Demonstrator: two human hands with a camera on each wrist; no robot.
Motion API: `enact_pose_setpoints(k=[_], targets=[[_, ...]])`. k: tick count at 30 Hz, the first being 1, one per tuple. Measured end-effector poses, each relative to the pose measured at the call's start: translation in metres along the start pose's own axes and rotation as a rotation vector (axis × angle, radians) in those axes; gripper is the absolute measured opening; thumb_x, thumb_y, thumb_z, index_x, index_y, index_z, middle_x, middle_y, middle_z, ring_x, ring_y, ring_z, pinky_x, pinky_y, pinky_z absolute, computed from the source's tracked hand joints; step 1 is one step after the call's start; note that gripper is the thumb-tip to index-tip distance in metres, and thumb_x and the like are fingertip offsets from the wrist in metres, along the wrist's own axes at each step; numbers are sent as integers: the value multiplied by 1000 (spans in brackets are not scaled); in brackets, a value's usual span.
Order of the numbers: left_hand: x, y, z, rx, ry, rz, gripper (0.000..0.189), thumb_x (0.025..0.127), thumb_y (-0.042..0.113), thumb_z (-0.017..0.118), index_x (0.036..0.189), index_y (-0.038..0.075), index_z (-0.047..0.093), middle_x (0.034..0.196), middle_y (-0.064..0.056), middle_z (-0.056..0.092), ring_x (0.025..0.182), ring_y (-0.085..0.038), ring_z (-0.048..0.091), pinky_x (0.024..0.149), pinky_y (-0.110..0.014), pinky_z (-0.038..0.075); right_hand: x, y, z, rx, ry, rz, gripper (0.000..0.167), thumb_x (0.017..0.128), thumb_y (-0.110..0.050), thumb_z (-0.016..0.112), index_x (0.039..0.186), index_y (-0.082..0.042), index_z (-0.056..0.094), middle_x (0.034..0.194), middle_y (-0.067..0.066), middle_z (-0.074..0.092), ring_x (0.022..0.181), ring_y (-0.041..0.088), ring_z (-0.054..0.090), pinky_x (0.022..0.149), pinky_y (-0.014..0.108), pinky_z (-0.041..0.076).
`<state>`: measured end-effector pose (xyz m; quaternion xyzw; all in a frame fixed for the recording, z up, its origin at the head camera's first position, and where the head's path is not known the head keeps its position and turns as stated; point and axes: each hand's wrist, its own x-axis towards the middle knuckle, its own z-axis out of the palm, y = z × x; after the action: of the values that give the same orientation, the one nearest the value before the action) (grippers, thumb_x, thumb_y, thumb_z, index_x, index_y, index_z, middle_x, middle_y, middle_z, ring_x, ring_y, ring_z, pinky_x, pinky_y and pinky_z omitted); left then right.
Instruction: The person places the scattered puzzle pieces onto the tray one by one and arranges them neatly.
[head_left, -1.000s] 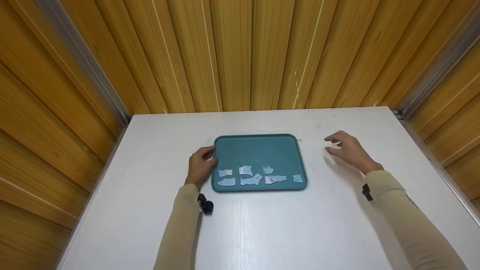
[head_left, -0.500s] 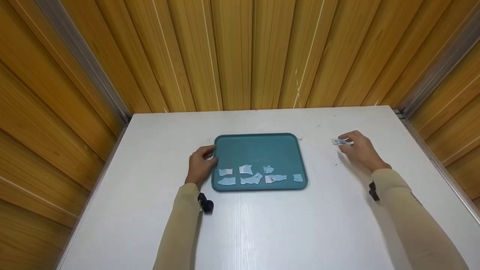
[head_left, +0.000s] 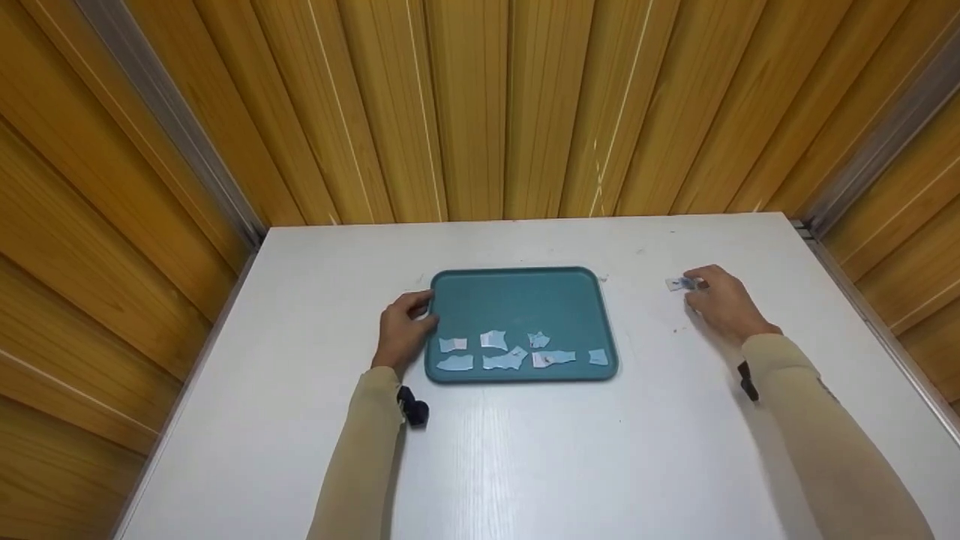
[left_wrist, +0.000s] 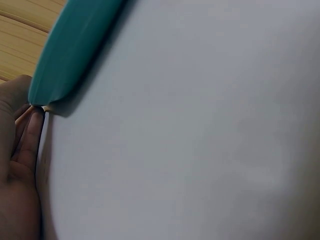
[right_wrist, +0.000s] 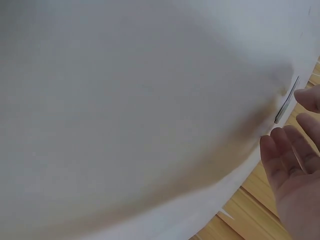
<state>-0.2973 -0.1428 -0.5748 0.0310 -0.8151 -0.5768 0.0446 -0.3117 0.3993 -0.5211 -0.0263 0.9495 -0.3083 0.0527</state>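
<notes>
My left hand (head_left: 403, 330) grips the left rim of a teal tray (head_left: 517, 300), thumb at the top of the edge. In the left wrist view the fingers (left_wrist: 31, 135) meet the tray's corner (left_wrist: 65, 60). To the right of the tray, my right hand (head_left: 724, 300) pinches a small, pale blue torn-looking scrap (head_left: 681, 284) with dark print, held over the white table. The right wrist view shows this scrap (right_wrist: 287, 101) edge-on, thin and flat, by the thumb (right_wrist: 307, 98). Several similar jagged scraps (head_left: 504, 360) lie in two rows along the tray's near side.
The white table (head_left: 525, 457) bears the tray near its middle. Wood-patterned panels (head_left: 465, 112) rise behind and at both sides. Tiny dark specks (head_left: 677, 330) show on the table near the right hand. A dark device (head_left: 413, 407) sits on the left wrist.
My right hand has moved a little to the right and now pinches a scrap between thumb and fingers, where none was visible a second ago. The left hand keeps its hold on the tray.
</notes>
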Motion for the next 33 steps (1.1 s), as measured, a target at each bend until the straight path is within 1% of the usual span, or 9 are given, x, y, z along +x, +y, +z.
enact_pose_setpoints(k=[4, 7, 10, 14, 18, 24, 29, 33], targets=[[0, 0, 0, 6, 2, -1, 46, 93, 0, 75, 138, 10, 70, 135, -3, 68, 125, -18, 63, 110, -32, 50, 4, 0, 1, -13, -20, 10, 53, 105, -8, 54, 154, 9, 42, 157, 35, 38, 146, 55, 34, 119, 69, 31], [0, -1, 1, 4, 3, 3, 45, 93, 0, 75, 137, 9, 71, 135, -4, 68, 125, -19, 63, 110, -33, 50, 5, 0, 3, -34, -17, 0, 50, 105, -7, 53, 152, 10, 45, 155, 36, 41, 146, 56, 34, 120, 69, 29], [0, -1, 1, -3, 3, 1, 46, 93, -1, 75, 137, 9, 70, 135, -5, 68, 125, -20, 63, 110, -33, 50, 5, 1, 5, -62, 9, -39, 45, 104, -4, 54, 145, 13, 52, 148, 36, 47, 142, 56, 39, 118, 68, 32], [0, -1, 1, 0, 7, -4, 46, 92, -2, 74, 137, 9, 70, 134, -5, 68, 125, -20, 63, 110, -33, 50, 4, 2, 7, -98, 60, -108, 36, 103, -1, 58, 135, 15, 59, 136, 36, 54, 132, 55, 49, 114, 67, 39], [0, -2, 1, 3, 11, 3, 46, 92, -2, 74, 137, 8, 70, 134, -6, 69, 125, -21, 64, 110, -35, 51, 3, 2, 8, -111, 84, -132, 33, 102, -1, 62, 131, 15, 62, 128, 34, 57, 125, 53, 54, 111, 67, 41], [1, -2, 1, 9, 8, 20, 46, 92, -4, 74, 137, 7, 70, 134, -6, 69, 125, -22, 64, 110, -35, 51, 0, 4, 7, -95, 72, -100, 33, 104, -6, 64, 131, 13, 63, 124, 31, 58, 122, 51, 55, 110, 66, 43], [0, -2, 1, 29, 2, 7, 46, 92, -2, 74, 138, 7, 70, 135, -6, 68, 126, -22, 63, 111, -35, 50, -4, 6, 5, -53, 43, -44, 37, 105, -12, 64, 133, 12, 61, 127, 31, 58, 124, 50, 55, 110, 66, 43], [1, -2, 1, 15, 8, 5, 46, 92, -2, 73, 137, 8, 71, 134, -5, 69, 124, -21, 63, 111, -35, 50, -5, 5, 2, -41, 24, 1, 39, 106, -15, 64, 135, 11, 61, 130, 31, 57, 128, 51, 52, 112, 67, 41]])
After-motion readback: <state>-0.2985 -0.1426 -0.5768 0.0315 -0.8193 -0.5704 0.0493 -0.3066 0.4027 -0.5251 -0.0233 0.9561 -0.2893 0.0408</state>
